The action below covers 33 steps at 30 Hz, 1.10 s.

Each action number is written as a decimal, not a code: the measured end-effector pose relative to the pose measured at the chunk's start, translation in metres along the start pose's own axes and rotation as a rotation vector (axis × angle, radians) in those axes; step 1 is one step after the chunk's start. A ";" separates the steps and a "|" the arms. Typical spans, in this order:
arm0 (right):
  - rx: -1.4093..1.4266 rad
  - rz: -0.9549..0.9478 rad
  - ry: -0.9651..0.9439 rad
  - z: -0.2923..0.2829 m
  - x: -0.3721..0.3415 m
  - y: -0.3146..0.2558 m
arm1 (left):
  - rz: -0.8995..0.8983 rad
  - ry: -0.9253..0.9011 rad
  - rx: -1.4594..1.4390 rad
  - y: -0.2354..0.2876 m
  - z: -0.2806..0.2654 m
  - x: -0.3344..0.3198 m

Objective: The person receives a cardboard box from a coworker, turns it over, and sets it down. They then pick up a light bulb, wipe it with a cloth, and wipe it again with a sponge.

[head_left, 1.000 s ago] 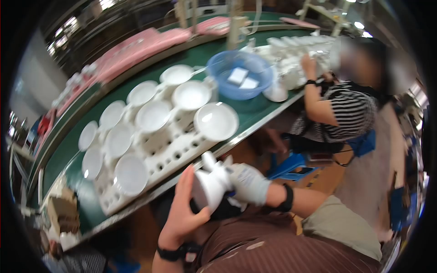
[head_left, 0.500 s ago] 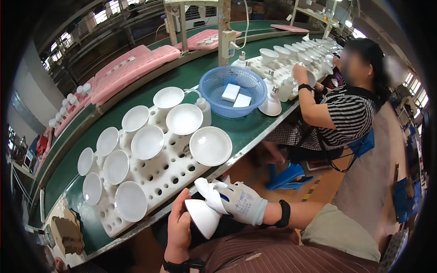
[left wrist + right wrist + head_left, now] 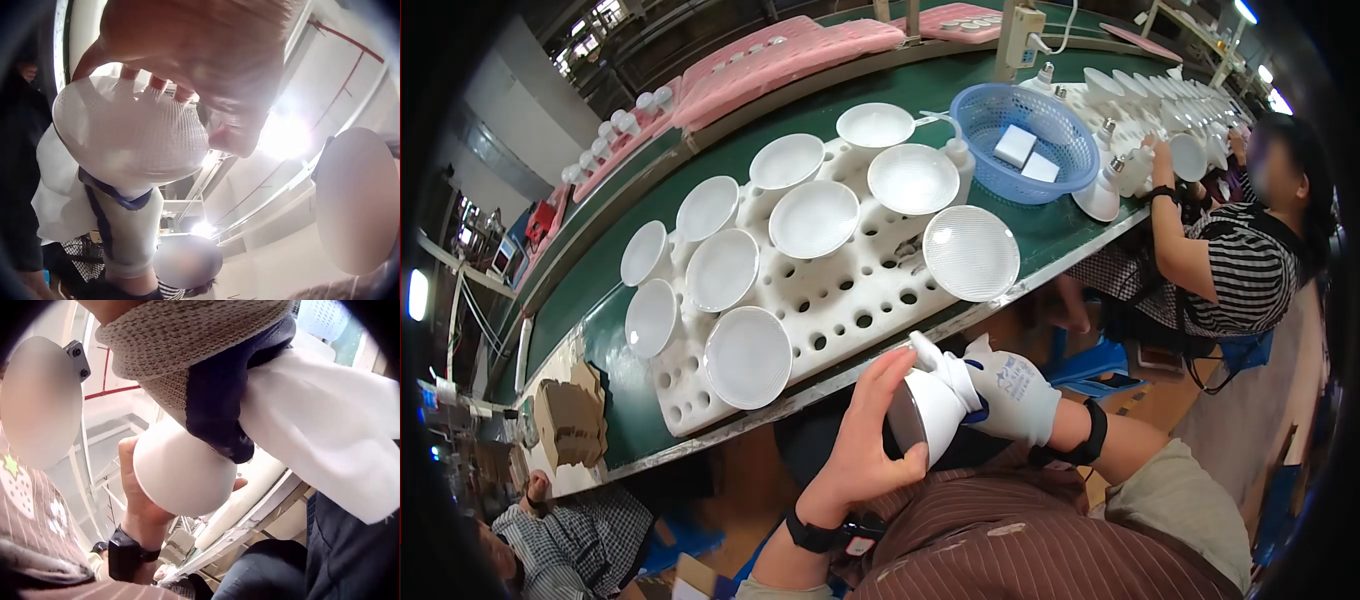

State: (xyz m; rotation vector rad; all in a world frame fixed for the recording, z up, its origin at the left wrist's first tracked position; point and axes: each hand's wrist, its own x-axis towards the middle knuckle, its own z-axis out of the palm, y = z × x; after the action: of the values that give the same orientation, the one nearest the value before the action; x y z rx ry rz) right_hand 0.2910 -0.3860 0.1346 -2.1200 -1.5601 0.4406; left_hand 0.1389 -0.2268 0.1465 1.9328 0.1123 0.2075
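Note:
My bare left hand [image 3: 860,445] holds a white cone-shaped lamp [image 3: 940,412] by its wide rim, thumb on one side and fingers on the other. Across the lamp's ribbed face [image 3: 131,134], the left wrist view shows the fingers spread along the edge. The gloved right hand [image 3: 1018,395], with dark blue finger coating, grips the narrow end through a white cloth [image 3: 940,365]. In the right wrist view the cloth [image 3: 325,419] hangs from the glove [image 3: 212,387] beside the smooth outer side of the lamp [image 3: 181,469]. The lamp's narrow end is hidden.
A white holed tray [image 3: 830,345] carries several round white lamps, one [image 3: 971,253] at its near right corner. Behind stand a bottle [image 3: 962,165] and a blue basket [image 3: 1025,150] with white blocks. A seated person in stripes [image 3: 1250,260] works at the right; cardboard [image 3: 570,420] lies left.
The head view has turned, so the bench, hands and lamp appear farther right. The lamp's tilt has changed a little, and the left fingers are spread more along its rim. Both hands keep hold.

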 end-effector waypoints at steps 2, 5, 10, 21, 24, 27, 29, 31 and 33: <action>-0.060 -0.042 0.052 0.006 0.000 0.002 | -0.065 0.029 -0.149 -0.005 0.001 -0.001; -0.162 -0.063 0.134 0.011 -0.004 0.005 | -0.238 0.052 -0.406 -0.017 0.008 -0.005; -0.388 -0.094 0.128 0.010 -0.005 -0.002 | -0.447 0.127 -0.858 -0.015 0.011 -0.009; -0.148 0.041 -0.168 0.003 0.007 -0.008 | -0.117 0.117 -0.261 -0.016 0.012 -0.022; -0.246 -0.064 -0.002 0.013 0.000 -0.003 | -0.129 0.139 -0.298 -0.019 0.012 -0.022; -0.388 -0.117 0.098 0.009 -0.004 -0.005 | -0.205 0.146 -0.491 -0.021 0.013 -0.018; -0.426 -0.129 0.152 0.006 -0.005 -0.008 | -0.512 0.168 -1.030 -0.009 0.012 -0.015; -0.465 -0.141 0.206 0.002 -0.003 -0.013 | -0.541 0.161 -1.037 -0.009 0.013 -0.016; -0.504 -0.176 0.225 -0.002 -0.002 -0.018 | -0.497 0.192 -0.959 -0.001 0.016 -0.016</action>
State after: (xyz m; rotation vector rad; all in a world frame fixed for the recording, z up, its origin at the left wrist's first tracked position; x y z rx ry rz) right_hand 0.2772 -0.3840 0.1463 -2.2546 -1.8384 -0.2751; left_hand 0.1262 -0.2441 0.1379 0.8884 0.5136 0.0812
